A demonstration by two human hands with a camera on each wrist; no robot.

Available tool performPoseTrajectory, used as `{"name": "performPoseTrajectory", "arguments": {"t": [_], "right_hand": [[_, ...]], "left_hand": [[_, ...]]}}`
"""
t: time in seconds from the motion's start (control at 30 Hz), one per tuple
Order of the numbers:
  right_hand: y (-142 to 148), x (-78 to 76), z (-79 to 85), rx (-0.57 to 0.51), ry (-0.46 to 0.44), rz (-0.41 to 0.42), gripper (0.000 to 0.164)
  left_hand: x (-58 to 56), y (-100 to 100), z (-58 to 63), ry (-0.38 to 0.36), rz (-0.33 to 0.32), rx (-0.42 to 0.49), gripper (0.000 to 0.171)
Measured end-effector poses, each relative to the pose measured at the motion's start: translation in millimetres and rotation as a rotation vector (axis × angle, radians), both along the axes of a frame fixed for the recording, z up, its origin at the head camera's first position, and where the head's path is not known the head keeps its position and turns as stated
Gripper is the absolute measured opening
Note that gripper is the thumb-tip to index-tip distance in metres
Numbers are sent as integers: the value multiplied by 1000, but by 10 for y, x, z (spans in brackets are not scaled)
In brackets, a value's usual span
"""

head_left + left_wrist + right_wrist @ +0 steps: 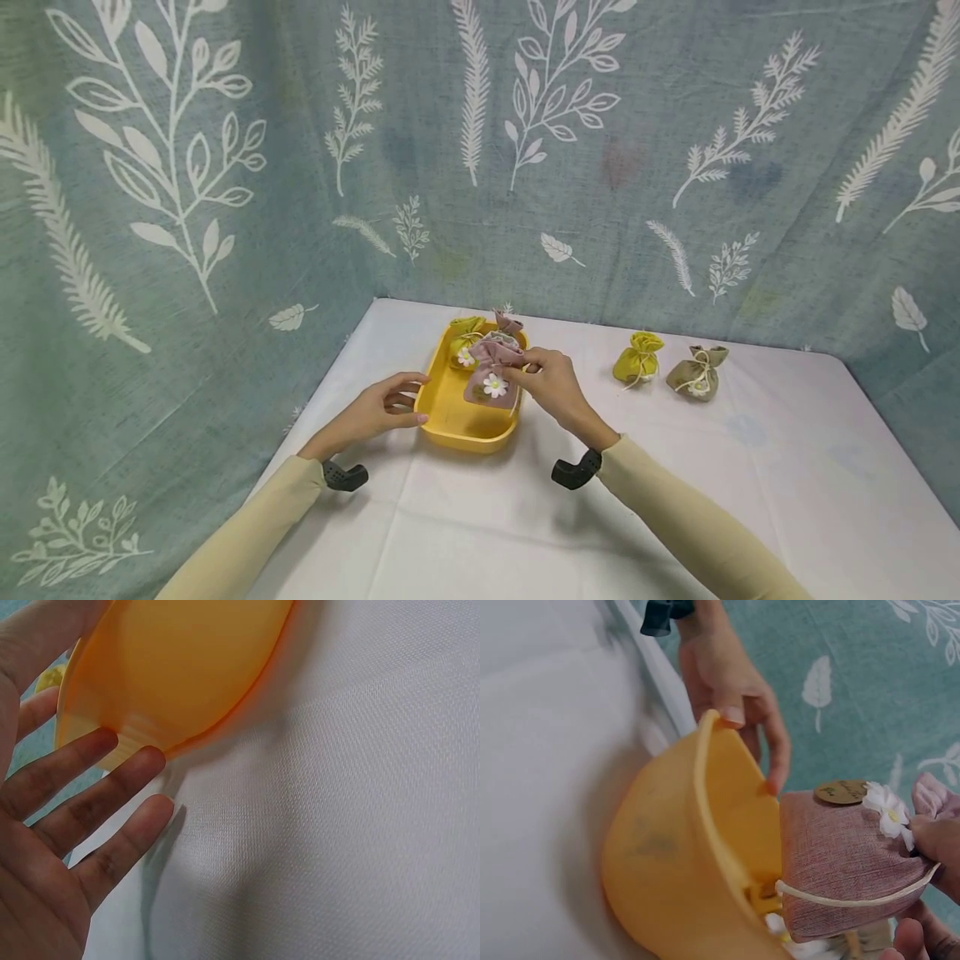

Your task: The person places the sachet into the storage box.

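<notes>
And here's the right hand (558,385), centre of the frame, pinching a pink pouch (484,368) by its gathered neck! A sensible hold, it seems: the neck is narrow, so the plump body hangs free over the yellow tray (472,444), white flower (496,385) facing outward. Just left of it, the left hand (371,408) spreads thumb and fingers wide at the tray's rim, touching the edge, probably to keep it from sliding. At the tray's upper end sits a mustard pouch (466,327); beside it rises a brownish tuft (508,322), likely another pouch's neck, though the pink one hides the rest. Right of centre, a yellow pouch (637,360) and an olive pouch (696,377) wait side by side on the white cloth (675,467), well apart from the tray, within easy reach of the right hand.
</notes>
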State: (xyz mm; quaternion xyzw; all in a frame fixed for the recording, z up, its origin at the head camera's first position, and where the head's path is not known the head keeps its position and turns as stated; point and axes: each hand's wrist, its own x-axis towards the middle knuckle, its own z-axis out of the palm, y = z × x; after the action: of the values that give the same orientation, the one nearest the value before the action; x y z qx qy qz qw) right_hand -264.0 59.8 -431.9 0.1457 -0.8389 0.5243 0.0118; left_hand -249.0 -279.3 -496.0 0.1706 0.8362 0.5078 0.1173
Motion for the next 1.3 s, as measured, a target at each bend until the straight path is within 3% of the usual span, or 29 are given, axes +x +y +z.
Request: {"name": "performPoseTrajectory", "arguments": {"t": [0.33,0.43,0.67,0.83,1.03,1.3], "right_hand": [[-100,-91,-199,80,-43,-12,18],[-96,-111,-263,158,-8,-10,17],[-111,-116,-320,429,184,-55,29],[-77,-117,-274,433,246,-11,33],[138,-145,-246,371,254,43,31],[644,-119,-226,353,287,-20,27]], "left_hand": [[-9,-11,-16,-2,-15,26,76],[1,-8,-18,-2,-12,24,76],[-1,8,-12,-7,2,18,77],[-5,6,-18,-7,4,21,78],[3,-22,-21,-9,7,11,76],[-9,-7,-23,-15,12,4,75]]}}
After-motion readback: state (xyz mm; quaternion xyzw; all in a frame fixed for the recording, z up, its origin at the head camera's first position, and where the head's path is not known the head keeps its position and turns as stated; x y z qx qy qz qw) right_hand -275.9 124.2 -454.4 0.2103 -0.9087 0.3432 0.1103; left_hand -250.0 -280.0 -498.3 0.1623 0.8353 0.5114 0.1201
